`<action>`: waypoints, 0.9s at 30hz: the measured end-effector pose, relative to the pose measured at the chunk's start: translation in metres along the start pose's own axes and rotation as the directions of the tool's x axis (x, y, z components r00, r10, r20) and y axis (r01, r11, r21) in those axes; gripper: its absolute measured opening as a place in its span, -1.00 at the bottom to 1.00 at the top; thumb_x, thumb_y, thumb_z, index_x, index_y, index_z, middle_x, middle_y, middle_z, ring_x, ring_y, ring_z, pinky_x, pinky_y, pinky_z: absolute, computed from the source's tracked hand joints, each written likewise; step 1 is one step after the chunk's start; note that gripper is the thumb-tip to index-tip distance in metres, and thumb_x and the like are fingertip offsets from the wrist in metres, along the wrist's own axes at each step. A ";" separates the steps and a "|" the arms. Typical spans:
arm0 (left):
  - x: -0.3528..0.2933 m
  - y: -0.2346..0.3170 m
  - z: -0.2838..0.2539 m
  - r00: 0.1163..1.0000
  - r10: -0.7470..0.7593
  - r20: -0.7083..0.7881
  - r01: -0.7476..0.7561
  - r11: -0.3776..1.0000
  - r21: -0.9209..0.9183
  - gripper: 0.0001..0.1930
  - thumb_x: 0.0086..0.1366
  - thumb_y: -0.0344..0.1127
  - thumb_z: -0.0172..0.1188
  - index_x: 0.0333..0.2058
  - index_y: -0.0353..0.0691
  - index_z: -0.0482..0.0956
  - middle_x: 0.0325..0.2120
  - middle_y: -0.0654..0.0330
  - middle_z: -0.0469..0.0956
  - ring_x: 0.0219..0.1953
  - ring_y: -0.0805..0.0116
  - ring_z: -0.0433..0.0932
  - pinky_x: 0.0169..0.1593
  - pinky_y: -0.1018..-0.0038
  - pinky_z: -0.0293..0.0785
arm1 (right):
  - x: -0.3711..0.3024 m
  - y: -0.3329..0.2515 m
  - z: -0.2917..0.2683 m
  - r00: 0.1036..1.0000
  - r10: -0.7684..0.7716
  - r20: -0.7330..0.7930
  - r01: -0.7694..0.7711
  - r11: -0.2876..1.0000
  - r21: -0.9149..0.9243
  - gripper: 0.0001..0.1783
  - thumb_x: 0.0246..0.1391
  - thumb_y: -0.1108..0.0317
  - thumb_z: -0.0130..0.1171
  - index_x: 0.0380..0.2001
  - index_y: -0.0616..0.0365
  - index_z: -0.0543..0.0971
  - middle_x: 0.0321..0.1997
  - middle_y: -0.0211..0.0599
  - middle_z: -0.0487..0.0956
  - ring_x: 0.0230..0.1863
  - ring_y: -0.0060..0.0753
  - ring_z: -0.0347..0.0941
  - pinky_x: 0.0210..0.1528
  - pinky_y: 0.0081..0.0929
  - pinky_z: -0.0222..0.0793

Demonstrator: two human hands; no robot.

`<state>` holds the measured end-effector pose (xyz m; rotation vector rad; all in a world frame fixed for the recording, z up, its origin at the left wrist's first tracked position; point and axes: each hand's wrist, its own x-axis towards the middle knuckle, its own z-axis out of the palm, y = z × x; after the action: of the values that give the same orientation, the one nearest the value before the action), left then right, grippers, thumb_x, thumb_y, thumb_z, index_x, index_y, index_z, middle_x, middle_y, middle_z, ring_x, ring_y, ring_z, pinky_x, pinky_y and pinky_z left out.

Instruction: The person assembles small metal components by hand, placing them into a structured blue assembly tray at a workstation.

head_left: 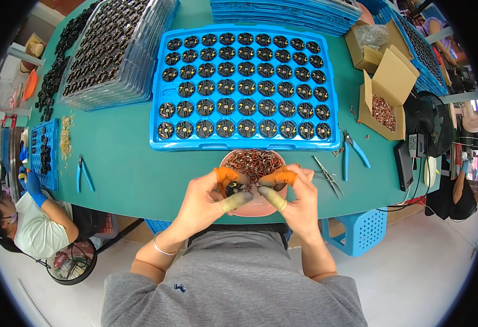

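Above a pink bowl (256,210) of small red-brown and silver parts (252,163), my two hands are close together. Finger cots in orange and pale yellow cover my thumbs and forefingers. My left hand (206,197) grips a round black part (234,188), partly hidden by the fingers. The thumb and forefinger of my right hand (299,200) are pinched beside it; what lies between them is too small to make out. Just beyond the bowl, a blue tray (161,90) carries rows of similar black discs (246,106) with yellow marks.
Pliers (348,155) and tweezers (329,177) lie right of the bowl, more pliers (84,174) left. A carton (400,82) of small parts stands right. Clear stacked trays (113,90) and blue stacked trays (282,16) are behind. A person (43,223) sits left; a blue stool (359,234) stands right.
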<state>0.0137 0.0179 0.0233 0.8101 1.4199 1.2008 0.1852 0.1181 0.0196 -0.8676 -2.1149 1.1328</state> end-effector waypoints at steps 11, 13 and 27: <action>0.007 0.008 0.005 0.993 0.031 0.111 -0.028 0.999 -0.027 -0.85 0.19 -0.48 0.23 -0.26 -0.36 0.56 -0.44 0.18 0.58 -0.51 0.48 0.57 -0.55 0.60 0.53 | 0.000 0.003 0.000 0.998 0.058 -0.015 -0.054 0.984 0.172 -0.79 -0.19 0.50 0.36 -0.38 0.16 0.60 -0.35 -0.42 0.53 -0.37 -0.53 0.38 -0.18 -0.51 0.21; 0.007 0.009 0.004 0.994 0.044 0.097 -0.042 0.999 -0.019 -0.87 0.18 -0.49 0.23 -0.28 -0.37 0.57 -0.46 0.18 0.59 -0.53 0.49 0.56 -0.58 0.61 0.50 | 0.000 0.006 -0.001 0.998 0.066 -0.014 -0.061 0.974 0.219 -0.78 -0.18 0.52 0.35 -0.36 0.17 0.60 -0.35 -0.40 0.53 -0.38 -0.53 0.38 -0.20 -0.53 0.25; 0.006 0.020 0.009 0.993 0.118 0.023 -0.120 0.978 0.169 -0.87 0.15 -0.48 0.27 -0.31 -0.36 0.58 -0.45 0.21 0.59 -0.54 0.53 0.56 -0.60 0.66 0.48 | -0.005 0.015 0.008 0.994 0.063 0.090 -0.098 0.881 0.463 -0.80 -0.02 0.60 0.18 -0.26 0.29 0.49 -0.21 -0.33 0.45 -0.19 -0.46 0.41 -0.14 -0.52 0.36</action>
<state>0.0183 0.0305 0.0416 1.0322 1.4952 1.1727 0.1861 0.1170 0.0017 -0.6930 -1.7493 1.6505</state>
